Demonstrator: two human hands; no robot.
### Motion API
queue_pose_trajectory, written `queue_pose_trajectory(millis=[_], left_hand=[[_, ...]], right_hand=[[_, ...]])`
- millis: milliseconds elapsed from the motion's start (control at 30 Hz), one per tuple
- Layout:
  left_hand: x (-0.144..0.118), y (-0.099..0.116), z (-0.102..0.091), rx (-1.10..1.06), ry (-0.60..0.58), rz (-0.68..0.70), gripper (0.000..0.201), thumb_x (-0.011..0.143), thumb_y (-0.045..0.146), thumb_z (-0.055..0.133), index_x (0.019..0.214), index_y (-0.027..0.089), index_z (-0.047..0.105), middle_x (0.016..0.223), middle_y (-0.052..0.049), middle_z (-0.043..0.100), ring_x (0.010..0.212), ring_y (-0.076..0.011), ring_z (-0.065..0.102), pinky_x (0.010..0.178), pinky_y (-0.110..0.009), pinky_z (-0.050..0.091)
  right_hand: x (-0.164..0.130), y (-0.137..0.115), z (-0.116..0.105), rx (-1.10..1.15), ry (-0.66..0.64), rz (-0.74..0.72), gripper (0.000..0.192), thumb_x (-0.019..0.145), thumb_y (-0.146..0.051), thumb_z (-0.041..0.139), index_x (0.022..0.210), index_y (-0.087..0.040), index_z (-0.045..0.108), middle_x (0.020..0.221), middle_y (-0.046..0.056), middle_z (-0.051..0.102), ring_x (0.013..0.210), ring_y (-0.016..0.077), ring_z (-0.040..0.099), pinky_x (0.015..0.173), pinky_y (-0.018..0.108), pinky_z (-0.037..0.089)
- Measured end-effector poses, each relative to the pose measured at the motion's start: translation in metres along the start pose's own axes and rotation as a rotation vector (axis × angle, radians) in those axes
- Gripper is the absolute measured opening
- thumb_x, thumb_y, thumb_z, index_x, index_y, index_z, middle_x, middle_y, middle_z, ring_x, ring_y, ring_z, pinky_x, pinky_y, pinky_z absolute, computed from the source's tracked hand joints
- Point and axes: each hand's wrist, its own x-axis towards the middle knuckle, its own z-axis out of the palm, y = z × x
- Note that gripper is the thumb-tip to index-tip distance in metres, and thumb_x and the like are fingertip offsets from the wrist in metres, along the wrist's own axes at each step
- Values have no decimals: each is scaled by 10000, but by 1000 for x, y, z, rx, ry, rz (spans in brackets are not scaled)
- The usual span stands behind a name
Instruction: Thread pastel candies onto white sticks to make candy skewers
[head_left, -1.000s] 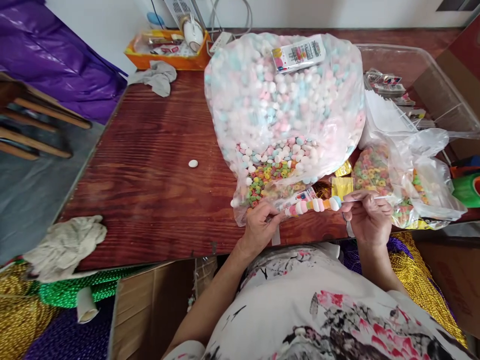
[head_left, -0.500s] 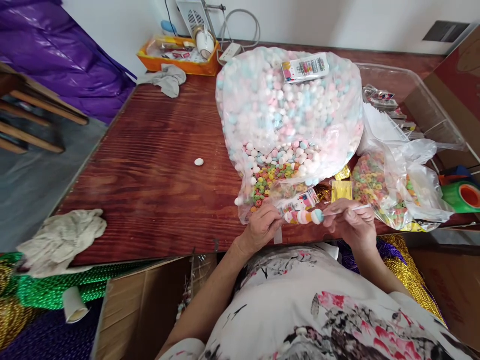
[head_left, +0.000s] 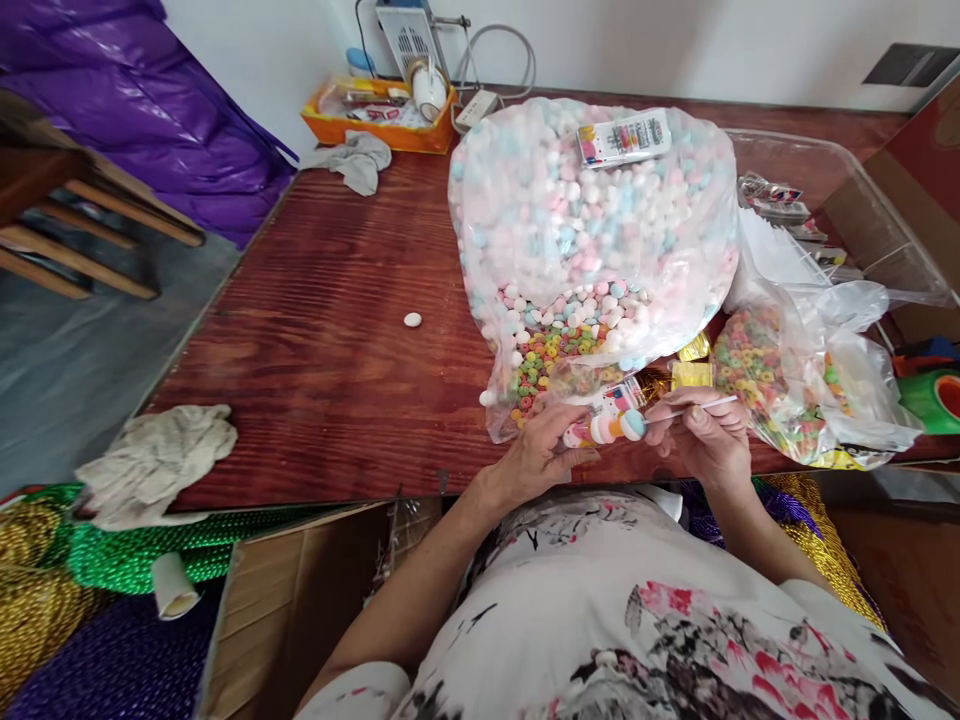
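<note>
The candy stick (head_left: 613, 429), a short row of pastel pieces threaded on a thin white shaft (head_left: 716, 403), stretches between the two hands at the near side of the table (head_left: 322, 320); the left hand (head_left: 551, 440) pinches one end of the row, thumb below and fingers above, hiding the tip; the right hand (head_left: 697, 430) pinches the plain length of shaft between thumb and fingers, near the pale blue piece (head_left: 634, 426) that finishes the row, and the white end pokes out past those fingers; from here I can't tell whether the curled lower fingers of that hand touch anything; just beyond the left hand, a printed packet (head_left: 621, 393) shows behind the sweets; farther past that hand spreads the mouth of a big clear bag (head_left: 592, 220), small coloured rings (head_left: 544, 365) nearer the hand, pink, white and blue sweets (head_left: 585, 300) behind them, and a printed card (head_left: 624, 138) on top; just past the right hand sits a gold packet (head_left: 691, 375), with a second bag (head_left: 750, 370), full of rings, beside it, and a green roll of tape (head_left: 919, 400) farther to that hand's right; well out to the left hand's left lie one white sweet (head_left: 412, 320) and, farther off, a crumpled cloth (head_left: 161, 455) at the table's edge.
</note>
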Motion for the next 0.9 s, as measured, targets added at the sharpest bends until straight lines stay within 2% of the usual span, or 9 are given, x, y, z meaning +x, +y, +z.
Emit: queue_pose_trajectory(millis=[100, 200, 267, 333, 433, 633, 700, 767, 900], left_hand=[[8, 7, 3, -116, -155, -106, 387, 929, 496, 625, 1116, 158, 619, 960, -61, 717, 848, -192, 656, 777, -303, 516], [16, 12, 4, -191, -207, -222, 377, 922, 536, 611, 931, 159, 607, 773, 5, 643, 699, -139, 558, 655, -251, 447], [20, 14, 5, -144, -191, -261, 419, 878, 579, 648, 856, 166, 582, 709, 25, 592, 659, -129, 511, 621, -246, 405], [21, 13, 7, 2, -155, -276, 452, 821, 607, 699, 817, 175, 562, 680, 28, 569, 649, -139, 500, 625, -261, 392], [17, 9, 10, 241, -123, -238, 403, 819, 552, 721, 860, 181, 570, 733, -12, 619, 701, -189, 561, 670, -305, 424], [11, 8, 13, 329, -149, -199, 174, 877, 314, 638, 975, 178, 588, 832, -68, 678, 752, -223, 624, 651, -316, 452], [14, 14, 12, 203, -135, -264, 157, 850, 300, 663, 925, 186, 586, 780, -30, 650, 707, -189, 591, 636, -298, 450], [18, 21, 11, -60, -178, -366, 235, 790, 334, 740, 876, 186, 579, 735, 14, 608, 656, -149, 549, 607, -273, 447], [24, 32, 2, -696, -480, -595, 515, 664, 420, 860, 1020, 184, 572, 683, 71, 551, 540, -102, 497, 513, -247, 444]], right_hand=[[-2, 1, -1, -57, -94, -41, 209, 892, -388, 719, 971, -210, 794, 857, 89, 793, 614, 211, 732, 426, 292, 568], [-3, 3, -1, -126, -179, -27, 201, 906, -368, 705, 991, -215, 804, 893, 96, 793, 648, 215, 742, 439, 296, 579], [-2, 5, 1, -119, -124, -3, 188, 896, -367, 718, 969, -217, 804, 888, 86, 794, 628, 205, 737, 428, 286, 571], [1, 8, 4, -74, 12, 4, 161, 877, -360, 740, 924, -218, 799, 852, 65, 795, 590, 189, 725, 416, 269, 555], [6, 12, 8, 9, 170, 16, 151, 835, -365, 780, 848, -214, 785, 794, 40, 792, 547, 170, 707, 410, 245, 532], [5, 17, 11, 90, 224, 48, 161, 801, -367, 808, 773, -212, 775, 753, 37, 783, 515, 148, 684, 392, 216, 490], [3, 19, 10, 77, 217, 32, 166, 812, -377, 801, 792, -213, 783, 758, 39, 782, 510, 147, 677, 388, 218, 487], [2, 21, 7, 38, 134, 28, 160, 830, -375, 786, 825, -215, 794, 781, 46, 783, 525, 150, 679, 395, 226, 499], [6, 20, -1, -14, -216, 110, 159, 866, -360, 752, 866, -212, 809, 796, 60, 773, 584, 165, 698, 435, 247, 537]])
